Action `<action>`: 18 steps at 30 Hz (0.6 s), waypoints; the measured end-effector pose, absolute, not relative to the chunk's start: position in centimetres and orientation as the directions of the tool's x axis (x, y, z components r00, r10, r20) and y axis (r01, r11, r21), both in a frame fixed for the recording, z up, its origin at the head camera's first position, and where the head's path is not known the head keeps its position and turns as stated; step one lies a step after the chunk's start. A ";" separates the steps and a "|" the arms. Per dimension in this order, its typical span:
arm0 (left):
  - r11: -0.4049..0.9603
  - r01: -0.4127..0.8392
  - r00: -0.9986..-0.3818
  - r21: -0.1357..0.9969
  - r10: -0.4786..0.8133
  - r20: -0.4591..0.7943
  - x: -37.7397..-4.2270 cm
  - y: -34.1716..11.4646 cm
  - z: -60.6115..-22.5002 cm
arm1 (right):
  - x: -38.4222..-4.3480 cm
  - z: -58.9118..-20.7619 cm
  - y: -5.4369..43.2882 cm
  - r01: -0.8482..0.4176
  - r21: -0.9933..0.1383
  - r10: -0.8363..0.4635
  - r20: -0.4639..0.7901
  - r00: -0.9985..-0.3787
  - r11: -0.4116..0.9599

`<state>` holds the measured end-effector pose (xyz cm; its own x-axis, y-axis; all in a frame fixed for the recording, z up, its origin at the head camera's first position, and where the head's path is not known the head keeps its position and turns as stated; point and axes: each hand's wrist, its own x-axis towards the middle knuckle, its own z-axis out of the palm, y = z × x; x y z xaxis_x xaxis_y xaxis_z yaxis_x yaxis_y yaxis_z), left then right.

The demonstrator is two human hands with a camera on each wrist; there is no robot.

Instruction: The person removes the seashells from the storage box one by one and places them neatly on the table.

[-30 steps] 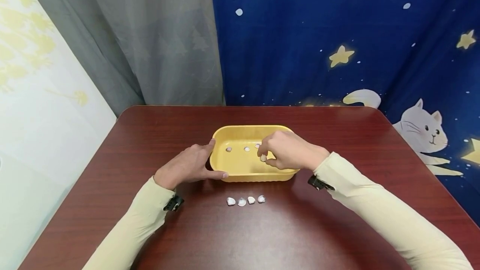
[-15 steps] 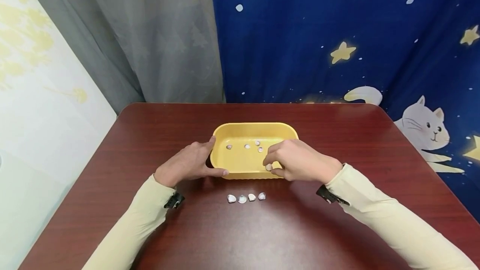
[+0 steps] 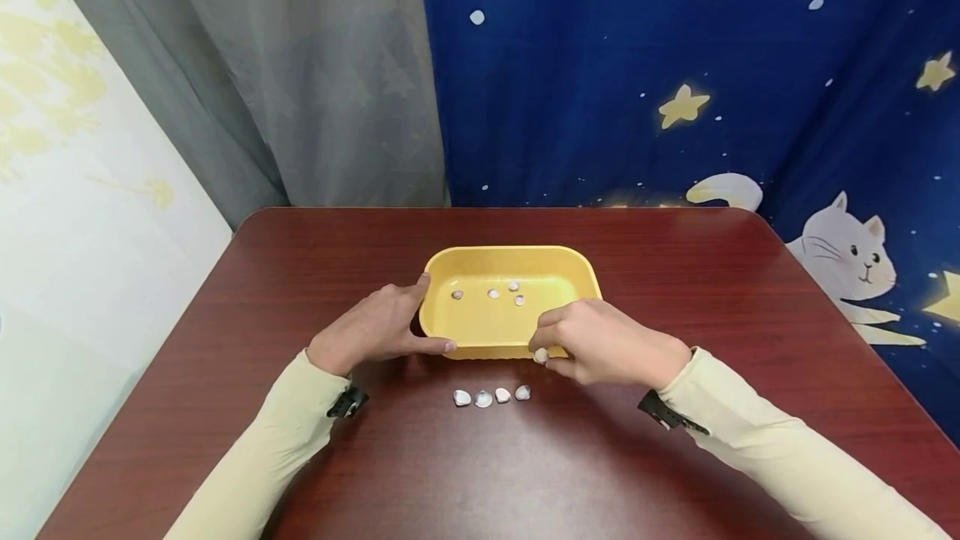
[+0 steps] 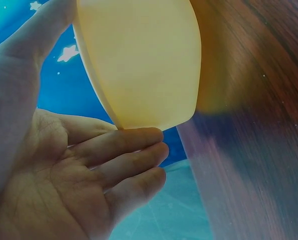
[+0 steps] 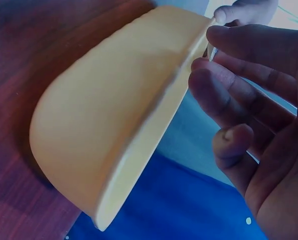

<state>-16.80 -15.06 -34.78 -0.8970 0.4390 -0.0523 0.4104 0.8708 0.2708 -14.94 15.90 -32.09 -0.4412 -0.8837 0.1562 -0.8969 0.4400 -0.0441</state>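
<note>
Between its thumb and fingertips my right hand (image 3: 603,344) pinches a small pale seashell (image 3: 541,355), held at the front rim of a yellow plastic tub (image 3: 480,350). In the right wrist view only the thin edge of that shell (image 5: 212,52) shows between the fingers. My left hand (image 3: 375,327) rests against the tub's left end, thumb along the front rim and fingers nearly straight on the side wall, as the left wrist view also shows. Inside the tub lie several small shells (image 3: 492,293). Four-sided spacing aside, a short row of several shells (image 3: 483,398) lies on the table before it.
The dark red wooden table (image 3: 322,248) spreads around the tub on every side. Behind it hang a grey curtain (image 3: 337,82) and a blue curtain (image 3: 562,90) printed with stars and a white cat. A pale patterned wall surface (image 3: 90,190) stands at the left.
My right hand has moved from inside the tub toward me, carrying the shell to the front rim. Another shell inside the tub has come into view. The left hand stays at the tub's end.
</note>
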 end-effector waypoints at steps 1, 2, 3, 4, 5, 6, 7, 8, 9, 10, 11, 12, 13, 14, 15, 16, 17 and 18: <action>0.871 0.410 -0.897 0.271 0.439 -0.054 -16.8 -15.1 -34.8 | -14.9 -32.2 15.9 -0.897 -0.049 -0.885 0.152 -0.441 0.439; 0.871 0.411 -0.897 0.270 0.440 -0.055 -16.8 -15.1 -34.8 | -14.8 -32.4 15.9 -0.898 -0.053 -0.886 0.149 -0.439 0.436; 0.870 0.413 -0.896 0.269 0.442 -0.053 -16.8 -15.1 -34.8 | -14.8 -32.5 15.8 -0.901 -0.055 -0.889 0.147 -0.434 0.431; 0.869 0.416 -0.894 0.269 0.444 -0.051 -16.8 -15.1 -34.8 | -14.7 -32.7 15.8 -0.903 -0.055 -0.891 0.146 -0.430 0.427; 0.868 0.419 -0.893 0.268 0.447 -0.050 -16.8 -15.1 -34.9 | -14.6 -32.8 15.8 -0.905 -0.052 -0.893 0.145 -0.425 0.422; 0.869 0.416 -0.894 0.270 0.444 -0.052 -16.8 -15.1 -34.9 | -14.6 -33.0 15.8 -0.907 -0.047 -0.896 0.144 -0.420 0.417; 0.870 0.415 -0.895 0.268 0.443 -0.053 -16.8 -15.1 -34.9 | -14.5 -33.2 15.8 -0.909 -0.040 -0.898 0.141 -0.416 0.415; 0.870 0.413 -0.895 0.269 0.442 -0.054 -16.8 -15.1 -34.9 | -14.5 -33.3 15.8 -0.911 -0.033 -0.901 0.141 -0.411 0.411; 0.870 0.413 -0.896 0.268 0.442 -0.054 -16.8 -15.1 -34.9 | -14.5 -33.5 15.8 -0.913 -0.027 -0.903 0.140 -0.407 0.407; 0.872 0.409 -0.897 0.269 0.439 -0.056 -16.8 -15.1 -34.9 | -14.4 -33.6 15.8 -0.913 -0.024 -0.903 0.139 -0.406 0.406; 0.872 0.408 -0.897 0.270 0.437 -0.058 -16.8 -15.1 -34.9 | -14.3 -33.8 15.8 -0.913 -0.023 -0.903 0.138 -0.406 0.407; 0.873 0.405 -0.898 0.272 0.436 -0.059 -16.8 -15.1 -34.9 | -14.2 -33.9 15.8 -0.913 -0.021 -0.903 0.138 -0.407 0.408; 0.872 0.406 -0.898 0.273 0.436 -0.058 -16.8 -15.1 -34.9 | -14.2 -34.1 15.8 -0.912 -0.020 -0.902 0.137 -0.409 0.410; 0.871 0.407 -0.898 0.275 0.437 -0.057 -16.7 -15.1 -34.8 | -14.1 -34.2 15.8 -0.912 -0.019 -0.902 0.140 -0.409 0.411; 0.871 0.407 -0.897 0.276 0.438 -0.057 -16.7 -15.1 -34.8 | -14.0 -34.3 15.8 -0.911 -0.018 -0.901 0.138 -0.411 0.413; 0.871 0.405 -0.898 0.277 0.436 -0.059 -16.7 -15.0 -34.8 | -14.0 -34.4 15.8 -0.910 -0.014 -0.900 0.138 -0.413 0.415; 0.871 0.404 -0.898 0.278 0.436 -0.060 -16.7 -15.0 -34.8 | -13.9 -34.5 15.9 -0.909 -0.009 -0.900 0.138 -0.414 0.417; 0.872 0.403 -0.899 0.280 0.434 -0.060 -16.7 -15.0 -34.7 | -13.9 -34.6 15.9 -0.908 -0.004 -0.899 0.139 -0.414 0.418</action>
<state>-16.68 -15.01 -34.73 -0.8987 0.4344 -0.0597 0.4027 0.8715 0.2797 -13.90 15.88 -34.64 -0.4145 -0.8994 0.1389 -0.9085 0.4180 -0.0044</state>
